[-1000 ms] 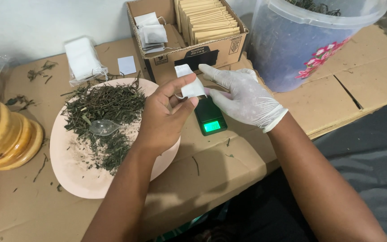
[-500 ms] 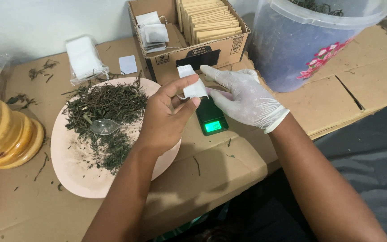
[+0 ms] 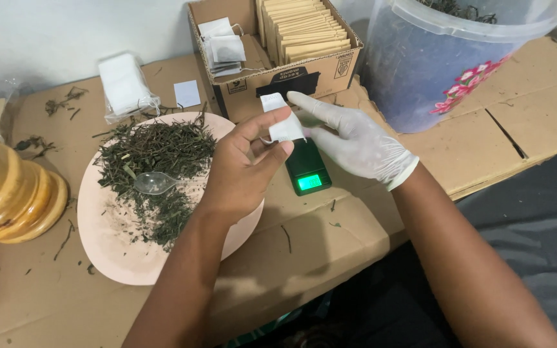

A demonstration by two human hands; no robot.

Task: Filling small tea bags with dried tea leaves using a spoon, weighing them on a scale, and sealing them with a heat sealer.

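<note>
Now both hands (image 3: 304,151) pinching white tea bag (image 3: 280,120), long axis upright, top tilted left.

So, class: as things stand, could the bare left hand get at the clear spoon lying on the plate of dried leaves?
Probably yes: the spoon lies uncovered just beside the left hand, though its fingers pinch the white tea bag.
</note>
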